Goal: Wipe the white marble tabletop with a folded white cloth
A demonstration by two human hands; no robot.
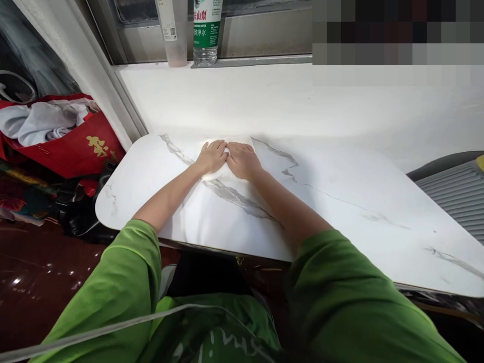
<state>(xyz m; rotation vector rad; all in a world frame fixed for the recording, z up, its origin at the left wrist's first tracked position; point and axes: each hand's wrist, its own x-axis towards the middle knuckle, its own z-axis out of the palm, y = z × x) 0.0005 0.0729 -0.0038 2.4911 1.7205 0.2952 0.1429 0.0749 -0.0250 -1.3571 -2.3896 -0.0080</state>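
Observation:
Side by side at the far edge of the white marble-patterned table (264, 201), both hands lie on a folded white piece (224, 174), a cloth or paper towel; I cannot tell which. My left hand (212, 158) rests flat on it with fingers stretched forward. Beside it, my right hand (244, 160) also presses down flat, its fingers extended and its thumb side touching the left hand. Much of the white piece is hidden under the palms, and it blends into the tabletop.
On the sill behind stand a water bottle with a green label (206, 35) and a translucent container (176, 38). A red bag (71, 143) with white cloth is at the left. A grey ribbed object (454, 194) borders the table at the right.

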